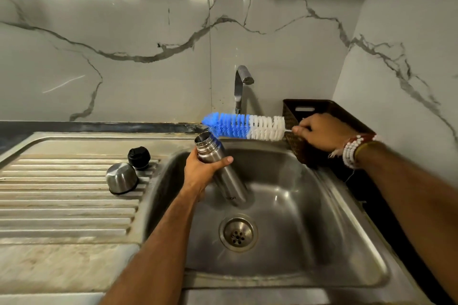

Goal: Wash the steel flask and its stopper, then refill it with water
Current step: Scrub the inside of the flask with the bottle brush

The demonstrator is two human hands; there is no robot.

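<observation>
My left hand (202,172) grips the open steel flask (223,171) near its neck, tilting it over the sink basin (309,205) with its mouth pointing up and to the left. My right hand (322,132) pinches the thin handle of a blue and white bottle brush (244,126), held level with its blue tip just above the flask's mouth. The black stopper (139,157) and the steel cap (121,178), upside down, sit on the ribbed drainboard (62,193) to the left.
A steel tap (241,84) stands behind the basin with no water running. A dark woven basket (322,111) sits at the back right corner, right under my right hand. The drain (238,233) lies in the basin's middle. Marble walls close the back and right.
</observation>
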